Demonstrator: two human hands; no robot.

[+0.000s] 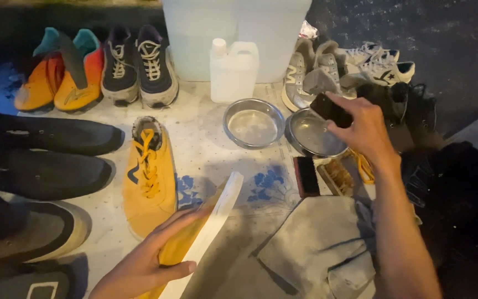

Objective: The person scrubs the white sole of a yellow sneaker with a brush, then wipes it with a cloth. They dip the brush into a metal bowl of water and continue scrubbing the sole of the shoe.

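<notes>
Down at the lower middle of the view, the left hand [147, 257] grips a yellow shoe [195, 235] tipped on its side, fingers spread flat along the upper and thumb hooked under, with the white sole [211, 230] turned toward the right. Its mate, a second yellow shoe [147, 177] with yellow laces, lies upright on the patterned mat [206, 144] just beside it. The right hand [360, 130] is closed around a small dark brush [330, 109], held over the right one of 2 metal bowls [313, 135]; the other bowl [253, 123] sits just left of it. A white jug [233, 69] stands behind the bowls, more brushes [327, 176] lie in front, and a grey cloth [322, 243] is spread near the right forearm. Pairs of other shoes [100, 66] ring the mat

The held shoe looks light, with a soft fabric upper that would give under pressure and a stiffer rubber sole; gripping across the sole edge and midfoot seems the firmest hold, though it may turn slippery once wet
</notes>
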